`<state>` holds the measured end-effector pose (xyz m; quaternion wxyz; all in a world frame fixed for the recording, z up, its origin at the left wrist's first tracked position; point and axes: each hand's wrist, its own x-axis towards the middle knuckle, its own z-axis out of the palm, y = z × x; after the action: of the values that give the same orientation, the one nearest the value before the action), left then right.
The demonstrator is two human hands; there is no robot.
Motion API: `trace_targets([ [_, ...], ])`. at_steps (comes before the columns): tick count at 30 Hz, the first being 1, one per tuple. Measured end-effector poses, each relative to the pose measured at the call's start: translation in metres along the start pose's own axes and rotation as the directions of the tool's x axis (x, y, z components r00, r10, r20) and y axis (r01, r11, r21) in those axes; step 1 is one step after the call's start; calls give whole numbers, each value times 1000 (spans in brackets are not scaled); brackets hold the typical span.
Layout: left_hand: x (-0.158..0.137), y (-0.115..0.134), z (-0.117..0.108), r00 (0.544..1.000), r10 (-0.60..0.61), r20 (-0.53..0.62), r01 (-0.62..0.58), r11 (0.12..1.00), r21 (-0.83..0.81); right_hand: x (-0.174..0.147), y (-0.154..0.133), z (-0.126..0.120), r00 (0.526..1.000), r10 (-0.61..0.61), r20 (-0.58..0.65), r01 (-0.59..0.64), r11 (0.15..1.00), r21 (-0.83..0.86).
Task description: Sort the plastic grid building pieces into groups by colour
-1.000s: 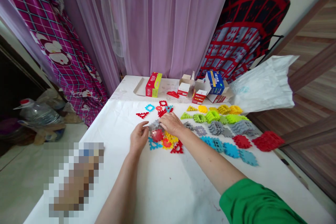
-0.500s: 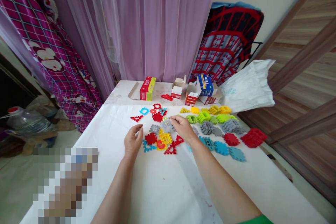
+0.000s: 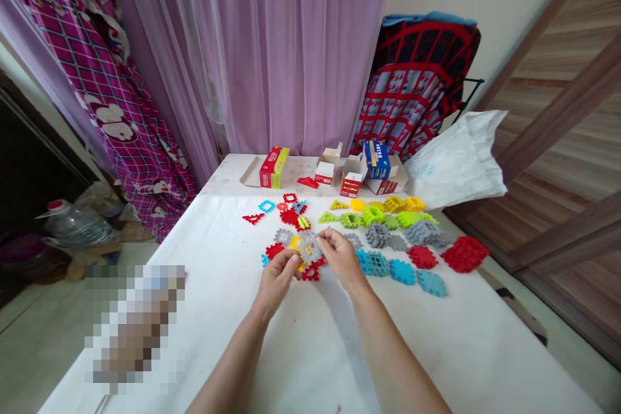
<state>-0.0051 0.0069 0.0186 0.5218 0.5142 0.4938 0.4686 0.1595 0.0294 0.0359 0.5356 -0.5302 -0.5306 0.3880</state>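
Note:
A grey toothed building tile with window-like openings is held up over the table. My right hand pinches its right edge between thumb and fingers. From the lower left, my left hand comes up against the tile, thumb and fingers closed at its edge; the exact contact is partly hidden. Beneath and around the hands lie another grey tile, a red tile, a red triangular piece and yellow pieces, partly covered. Just beyond, a small yellow-green piece lies by a red toothed piece.
Rows of yellow, green, grey, blue and red tiles lie to the right. Opened small boxes, a red-and-green box and a white bag stand along the back of the white-covered table.
My left hand has moved right and forward to the grey tile and closed at its edge. The right hand has lowered the tile slightly toward me. The view has shifted a little.

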Motion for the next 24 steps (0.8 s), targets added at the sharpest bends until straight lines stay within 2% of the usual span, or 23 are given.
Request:
trace_targets([
  [3, -6, 4, 14, 995, -74, 64, 75, 997, -9, -12, 5, -1, 999, -37, 19, 38, 998, -59],
  [7, -5, 8, 19, 991, -104, 81, 104, 995, -1, -26, -4, -15, 994, -69, 81, 89, 956, -280],
  [9, -3, 10, 20, 991, -92, 97, 91, 996, 15, -31, -14, -27, 976, -119, 183, 187, 890, -416],
  [12, -2, 13, 22, 986, -71, 149, 63, 996, 55, -36, -27, -43, 925, -160, 346, 348, 722, -597],
  [15, -4, 14, 26, 980, -59, 188, 44, 995, 85, -38, -34, -53, 896, -149, 419, 426, 559, -712],
  [17, -5, 15, 30, 979, -56, 196, 38, 995, 94, -39, -38, -55, 880, -162, 447, 466, 483, -741],
  [20, -5, 19, 35, 978, -24, 208, 2, 994, 109, -40, -43, -58, 857, -192, 479, 514, 409, -755],
  [22, -4, 22, 36, 972, 22, 233, -53, 990, 129, -37, -44, -65, 850, -204, 487, 526, 389, -756],
  [24, -1, 22, 32, 971, 83, 226, -121, 980, 156, -28, -43, -81, 869, -204, 451, 495, 396, -774],
])
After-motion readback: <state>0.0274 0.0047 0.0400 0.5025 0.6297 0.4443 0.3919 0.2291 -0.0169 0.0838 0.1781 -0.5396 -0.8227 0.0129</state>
